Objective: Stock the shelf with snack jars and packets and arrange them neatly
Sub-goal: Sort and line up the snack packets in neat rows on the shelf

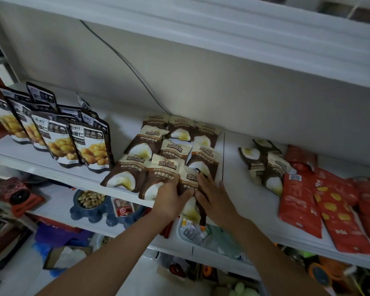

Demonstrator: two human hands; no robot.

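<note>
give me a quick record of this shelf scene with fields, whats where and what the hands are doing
surface: white shelf
left: black packets, standing in rows
middle: brown packets, lying flat in rows
right: loose brown packets beside red packets
left hand: grips the front packet at the shelf edge
right hand: fingers straight, resting on that packet

Head view, single, wide-angle. Mount: on the person's head. Facing: forward and down, frame tilted. Range: close to the white shelf [237, 159], whose board runs from 9 to 4 o'clock. Upper board [222, 28] at 12 to 2 o'clock; lower shelves [51, 208] at 7 o'clock.
</note>
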